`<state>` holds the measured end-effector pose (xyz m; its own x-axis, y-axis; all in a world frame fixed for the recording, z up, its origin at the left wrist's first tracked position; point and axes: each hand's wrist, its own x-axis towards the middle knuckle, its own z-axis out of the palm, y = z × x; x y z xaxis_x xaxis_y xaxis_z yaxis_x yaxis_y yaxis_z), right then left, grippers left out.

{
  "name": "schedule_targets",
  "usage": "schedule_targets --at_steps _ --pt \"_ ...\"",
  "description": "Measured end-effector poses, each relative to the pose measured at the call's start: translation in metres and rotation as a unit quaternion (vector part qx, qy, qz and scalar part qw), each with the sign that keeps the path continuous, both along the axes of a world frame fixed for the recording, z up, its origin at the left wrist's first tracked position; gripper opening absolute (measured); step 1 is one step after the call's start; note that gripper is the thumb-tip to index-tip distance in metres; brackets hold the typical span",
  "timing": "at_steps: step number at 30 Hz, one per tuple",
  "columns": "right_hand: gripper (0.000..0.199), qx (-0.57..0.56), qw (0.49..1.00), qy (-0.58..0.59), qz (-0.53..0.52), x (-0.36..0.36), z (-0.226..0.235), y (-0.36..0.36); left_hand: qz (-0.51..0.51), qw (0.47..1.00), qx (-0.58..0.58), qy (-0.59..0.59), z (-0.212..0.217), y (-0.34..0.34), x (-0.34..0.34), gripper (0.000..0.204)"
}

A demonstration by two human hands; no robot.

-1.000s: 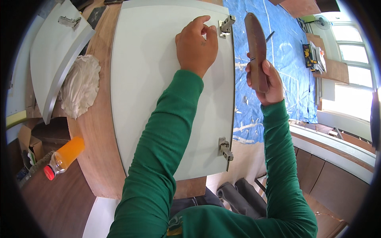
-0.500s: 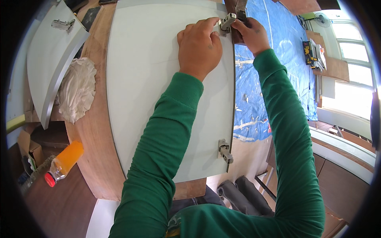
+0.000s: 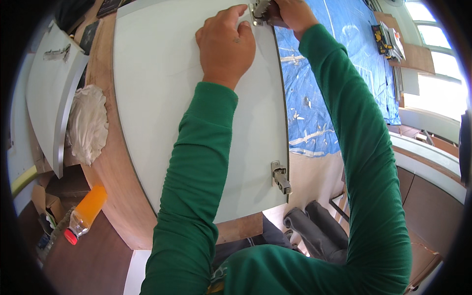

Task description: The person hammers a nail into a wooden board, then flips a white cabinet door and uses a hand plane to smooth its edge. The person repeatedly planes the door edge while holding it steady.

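Note:
A white cabinet door panel (image 3: 162, 98) lies flat in front of me. My left hand (image 3: 227, 46) rests palm down on its far part, index finger and thumb apart, the fingertip close to a metal hinge (image 3: 256, 18) at the far right edge. My right hand (image 3: 296, 14) is bent over the outer side of that hinge, its fingers closed and partly cut off by the top of the view. A dark brown piece (image 3: 277, 20) shows below those fingers; whether they grip it or the hinge arm is hidden. A second hinge (image 3: 279, 177) sits at the near right edge.
The panel lies on a wooden board (image 3: 110, 162). To the left are a crumpled whitish cloth (image 3: 88, 123), another white panel with a hinge (image 3: 54, 93) and an orange drink bottle (image 3: 89, 211). Blue sheeting (image 3: 314, 108) covers the floor on the right, with tools (image 3: 388, 42) beyond.
The view has shifted, so the far hinge and both hands sit higher and further left in the picture. My right hand has turned further over the hinge. My left hand stays on the panel.

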<state>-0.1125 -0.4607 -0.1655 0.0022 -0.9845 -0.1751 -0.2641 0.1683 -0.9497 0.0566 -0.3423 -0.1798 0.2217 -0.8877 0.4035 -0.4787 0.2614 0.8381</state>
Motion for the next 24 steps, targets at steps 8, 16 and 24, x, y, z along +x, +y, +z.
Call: schedule_targets --at_steps 8,16,24 --pt "0.044 -0.024 0.999 0.024 0.013 -0.002 -0.002 -0.013 -0.014 0.997 0.023 -0.073 -0.007 -0.002 0.001 0.032" --pt "0.043 -0.023 1.0 0.014 -0.004 0.005 -0.001 -0.013 -0.003 0.991 0.027 -0.134 -0.008 0.002 0.001 0.033" --pt "0.042 0.013 1.0 -0.002 -0.027 0.008 0.001 -0.036 0.009 0.986 0.021 -0.165 -0.006 0.005 -0.004 0.039"
